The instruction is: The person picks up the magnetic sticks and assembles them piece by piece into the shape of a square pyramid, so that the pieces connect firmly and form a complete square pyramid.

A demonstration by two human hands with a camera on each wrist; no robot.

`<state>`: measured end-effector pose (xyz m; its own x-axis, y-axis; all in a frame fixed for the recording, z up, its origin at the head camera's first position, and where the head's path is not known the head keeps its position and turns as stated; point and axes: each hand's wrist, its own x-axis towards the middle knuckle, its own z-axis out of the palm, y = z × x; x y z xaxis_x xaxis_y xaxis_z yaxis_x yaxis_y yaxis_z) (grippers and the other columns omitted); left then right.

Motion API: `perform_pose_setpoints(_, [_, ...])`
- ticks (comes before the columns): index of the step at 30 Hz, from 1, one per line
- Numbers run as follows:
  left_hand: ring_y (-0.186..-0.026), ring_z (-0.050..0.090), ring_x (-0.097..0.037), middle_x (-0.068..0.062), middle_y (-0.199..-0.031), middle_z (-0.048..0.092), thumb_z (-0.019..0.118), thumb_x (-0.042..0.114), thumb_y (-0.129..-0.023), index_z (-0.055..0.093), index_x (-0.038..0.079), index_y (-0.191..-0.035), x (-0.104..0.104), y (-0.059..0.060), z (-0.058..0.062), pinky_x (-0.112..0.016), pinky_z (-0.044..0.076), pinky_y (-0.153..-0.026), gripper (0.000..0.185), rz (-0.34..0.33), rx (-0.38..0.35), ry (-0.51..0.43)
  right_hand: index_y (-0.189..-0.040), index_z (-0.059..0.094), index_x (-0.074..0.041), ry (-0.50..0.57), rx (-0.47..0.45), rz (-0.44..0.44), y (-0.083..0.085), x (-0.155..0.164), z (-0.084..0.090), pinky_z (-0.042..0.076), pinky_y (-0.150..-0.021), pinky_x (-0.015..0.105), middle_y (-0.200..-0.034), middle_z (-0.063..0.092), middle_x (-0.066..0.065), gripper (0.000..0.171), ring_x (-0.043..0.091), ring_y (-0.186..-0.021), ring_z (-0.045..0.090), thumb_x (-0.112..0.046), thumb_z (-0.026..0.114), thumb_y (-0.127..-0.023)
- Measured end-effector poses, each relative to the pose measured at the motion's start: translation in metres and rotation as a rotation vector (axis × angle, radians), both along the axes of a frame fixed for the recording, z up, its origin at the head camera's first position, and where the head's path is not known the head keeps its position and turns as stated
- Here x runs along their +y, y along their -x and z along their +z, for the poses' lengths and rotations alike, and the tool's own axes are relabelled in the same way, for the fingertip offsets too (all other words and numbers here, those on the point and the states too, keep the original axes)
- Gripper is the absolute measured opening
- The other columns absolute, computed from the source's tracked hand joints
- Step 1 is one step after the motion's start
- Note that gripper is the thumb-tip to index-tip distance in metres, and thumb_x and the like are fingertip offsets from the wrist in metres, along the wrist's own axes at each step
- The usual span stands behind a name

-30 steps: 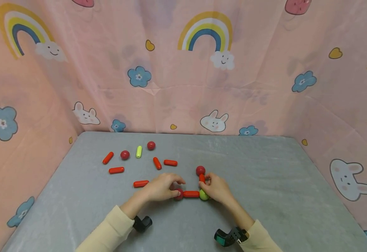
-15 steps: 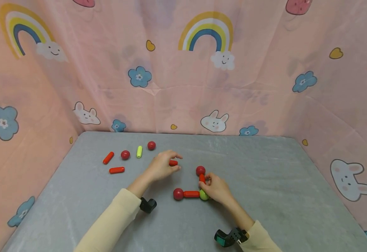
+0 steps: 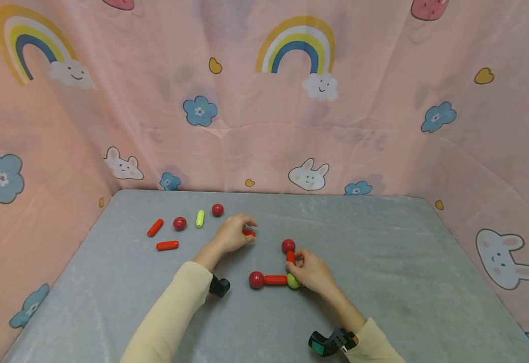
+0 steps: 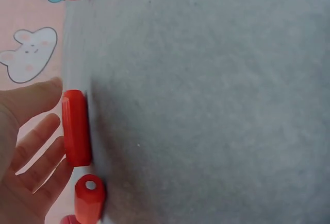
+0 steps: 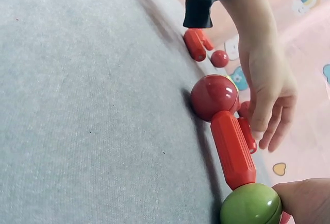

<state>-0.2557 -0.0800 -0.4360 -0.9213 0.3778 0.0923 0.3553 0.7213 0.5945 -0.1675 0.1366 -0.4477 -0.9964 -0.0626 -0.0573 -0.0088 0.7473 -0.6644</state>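
Left hand (image 3: pixel 233 235), fingers loose, beside rod (image 4: pixel 76 128) toward far edge of worktop (image 3: pixel 382 302); right hand (image 3: pixel 314 273) pinching second rod (image 3: pixel 290 256). Probably light, stiff: grip mid-length.

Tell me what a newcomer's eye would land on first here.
Probably the pink backdrop, its rainbows arching above the grey table. Next, the bent ball-and-rod chain held by the right hand, a green ball at its corner. Farther off, the left hand is at a red rod.
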Motion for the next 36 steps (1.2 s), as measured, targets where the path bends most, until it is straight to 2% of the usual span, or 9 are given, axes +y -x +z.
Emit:
perform_pose_setpoints(7, [-0.093,0.057,-0.021,-0.006,-0.097,0.062,0.072,0.006,-0.076,0.069,0.01,-0.099,0.0,0.005,-0.006,-0.035,0.047,-0.082,0.024,0.007,0.012,0.048,-0.099,0.058,0.002,-0.006,0.015,0.0,0.001,0.001,-0.002,0.034,-0.045,0.023,-0.064,0.053,0.0,0.028,0.01,-0.046,0.044,-0.02,0.064,-0.082])
perform_pose_setpoints(13, [-0.098,0.055,-0.024,-0.007,-0.1,0.063,0.067,-0.001,-0.076,0.07,0.011,-0.098,0.0,0.004,-0.009,-0.039,0.045,-0.088,0.025,0.01,0.025,0.109,-0.1,0.058,0.001,0.0,0.004,-0.004,0.001,-0.001,-0.003,0.035,-0.045,0.024,-0.065,0.053,0.001,0.028,0.01,-0.047,0.044,-0.02,0.064,-0.082])
perform_pose_setpoints(20, [-0.097,0.056,-0.024,-0.008,-0.101,0.064,0.065,-0.001,-0.077,0.071,0.012,-0.097,0.001,0.004,-0.012,-0.04,0.045,-0.089,0.025,0.01,0.041,0.11,-0.099,0.058,0.002,-0.001,0.017,-0.002,0.0,-0.001,-0.004,0.035,-0.045,0.024,-0.066,0.054,0.001,0.029,0.01,-0.048,0.045,-0.02,0.064,-0.082])
perform_pose_setpoints(29, [-0.093,0.055,-0.022,-0.007,-0.101,0.063,0.065,0.001,-0.078,0.07,0.012,-0.1,0.001,0.002,-0.009,-0.038,0.047,-0.084,0.025,-0.004,0.027,0.129,-0.099,0.059,0.002,-0.007,0.021,0.0,-0.001,-0.001,-0.002,0.035,-0.045,0.024,-0.064,0.054,0.001,0.028,0.009,-0.046,0.044,-0.02,0.064,-0.082])
perform_pose_setpoints(36, [-0.085,0.056,-0.019,-0.005,-0.099,0.063,0.067,0.004,-0.078,0.07,0.013,-0.101,0.003,-0.002,-0.003,-0.034,0.048,-0.075,0.025,-0.052,0.03,0.136,-0.098,0.058,0.001,-0.018,0.017,0.0,-0.001,-0.001,-0.003,0.036,-0.046,0.024,-0.065,0.054,0.001,0.027,0.01,-0.048,0.045,-0.02,0.064,-0.083])
